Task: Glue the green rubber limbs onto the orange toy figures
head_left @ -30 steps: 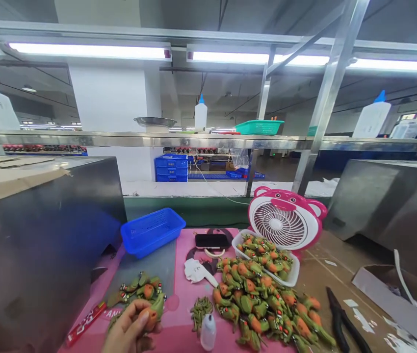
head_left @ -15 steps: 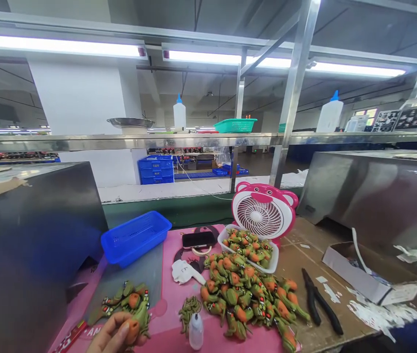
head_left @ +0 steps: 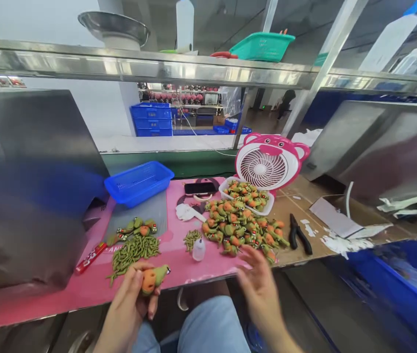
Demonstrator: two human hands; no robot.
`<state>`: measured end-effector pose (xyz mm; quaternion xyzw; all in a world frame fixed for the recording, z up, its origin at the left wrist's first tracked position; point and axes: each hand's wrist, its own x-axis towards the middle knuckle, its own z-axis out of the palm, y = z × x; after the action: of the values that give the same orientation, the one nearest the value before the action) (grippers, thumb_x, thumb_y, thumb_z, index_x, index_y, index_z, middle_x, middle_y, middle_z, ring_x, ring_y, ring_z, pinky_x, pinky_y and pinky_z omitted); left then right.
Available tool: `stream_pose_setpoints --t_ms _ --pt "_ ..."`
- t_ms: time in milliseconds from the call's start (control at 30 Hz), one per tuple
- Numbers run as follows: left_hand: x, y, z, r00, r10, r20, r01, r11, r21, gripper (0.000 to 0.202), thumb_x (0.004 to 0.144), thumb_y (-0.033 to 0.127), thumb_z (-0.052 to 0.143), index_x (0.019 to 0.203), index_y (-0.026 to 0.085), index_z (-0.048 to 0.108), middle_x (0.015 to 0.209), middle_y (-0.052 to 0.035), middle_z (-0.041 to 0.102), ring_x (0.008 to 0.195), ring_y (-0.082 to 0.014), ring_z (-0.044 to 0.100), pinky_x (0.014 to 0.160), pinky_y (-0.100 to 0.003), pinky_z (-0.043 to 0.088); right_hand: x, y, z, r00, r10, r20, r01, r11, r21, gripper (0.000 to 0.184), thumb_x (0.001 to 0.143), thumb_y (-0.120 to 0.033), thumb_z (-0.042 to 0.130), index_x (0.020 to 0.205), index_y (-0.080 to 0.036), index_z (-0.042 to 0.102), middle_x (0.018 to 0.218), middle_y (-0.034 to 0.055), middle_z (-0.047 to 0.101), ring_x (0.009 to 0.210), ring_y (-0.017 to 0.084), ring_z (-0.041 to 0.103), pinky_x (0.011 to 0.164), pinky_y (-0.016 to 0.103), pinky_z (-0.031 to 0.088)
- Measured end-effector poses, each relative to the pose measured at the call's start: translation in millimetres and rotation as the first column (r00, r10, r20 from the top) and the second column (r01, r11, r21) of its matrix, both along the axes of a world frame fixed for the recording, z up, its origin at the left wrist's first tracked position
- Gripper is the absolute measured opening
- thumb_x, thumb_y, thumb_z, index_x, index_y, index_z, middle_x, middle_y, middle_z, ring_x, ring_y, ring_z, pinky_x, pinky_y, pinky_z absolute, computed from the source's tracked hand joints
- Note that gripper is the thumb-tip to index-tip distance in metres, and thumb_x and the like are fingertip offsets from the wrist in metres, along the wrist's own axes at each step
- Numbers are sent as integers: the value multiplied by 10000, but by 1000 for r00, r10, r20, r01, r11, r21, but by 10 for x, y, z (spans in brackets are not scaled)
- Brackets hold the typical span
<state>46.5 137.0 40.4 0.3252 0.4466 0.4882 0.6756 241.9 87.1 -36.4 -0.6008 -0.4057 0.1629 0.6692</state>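
Between the fingers of my left hand (head_left: 132,296) is a small green and orange toy figure (head_left: 154,278), held just over the table's front edge. My right hand (head_left: 258,284) is raised with fingers apart, holding nothing, near the front of a large heap of similar toy figures (head_left: 234,228). Small green curved pieces (head_left: 135,252) lie in a pile beyond my left hand, with a few finished-looking figures (head_left: 140,226) behind them. A smaller cluster of green pieces (head_left: 192,237) sits beside a small clear squeeze bottle (head_left: 198,251) at the middle.
A white tray (head_left: 268,208) of figures stands before a pink fan (head_left: 260,169). Black-handled pliers (head_left: 300,235) lie to the right. A blue basket (head_left: 135,193), a phone (head_left: 200,188) and a red tube (head_left: 91,257) are on the table. Metal boxes flank both sides.
The view has tilted down, bringing the table's front edge and my lap into sight. My right hand has come into view. The toy figure stays in my left hand.
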Motion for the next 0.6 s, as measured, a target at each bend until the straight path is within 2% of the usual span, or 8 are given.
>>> stream_pose_setpoints --t_ms 67,167,267,333,467,600 --pt "-35 -97 -30 999 -32 18 33 998 -44 416 594 525 709 789 192 554 525 28 600 400 -68 449 403 -166 342 -144 174 -167 998 58 0 -57 997 -41 459 792 -438 569 1154 -185 445 1152 124 507 998 249 536 766 383 502" --pt "-130 -201 -44 995 -83 52 85 996 -34 383 624 491 705 812 186 569 592 6 624 456 -85 480 440 -189 367 -316 516 -361 992 122 -2 -122 987 -105 500 729 -432 565 1125 -154 441 1141 159 510 1008 270 531 821 426 470" --pt "-248 -258 -36 990 -118 75 119 993 -6 338 672 459 680 839 183 578 634 -2 630 489 -94 498 468 -204 378 -387 743 -458 988 151 5 -148 975 -163 451 685 -427 561 1032 -147 488 1051 149 554 993 296 520 895 488 387" --pt "-320 -280 -55 988 -125 94 126 992 -13 310 702 441 660 857 186 575 651 -6 634 511 -97 508 491 -208 384 -393 784 -458 988 152 11 -147 970 -194 409 681 -427 557 980 -154 497 992 137 567 966 304 516 899 509 356" --pt "-406 -329 -204 979 -156 131 159 987 -12 284 734 435 629 851 184 566 645 -1 616 525 -95 506 503 -210 379 -413 586 -341 992 126 14 -121 973 -197 411 752 -467 494 1018 -159 435 986 126 531 942 281 502 863 488 367" --pt "-409 -440 -389 967 -231 110 237 970 -46 364 708 508 620 837 175 549 616 12 585 479 -84 464 458 -211 333 -488 108 -172 979 202 5 -197 960 -197 395 760 -473 520 1009 -185 412 887 71 545 808 228 546 722 385 450"
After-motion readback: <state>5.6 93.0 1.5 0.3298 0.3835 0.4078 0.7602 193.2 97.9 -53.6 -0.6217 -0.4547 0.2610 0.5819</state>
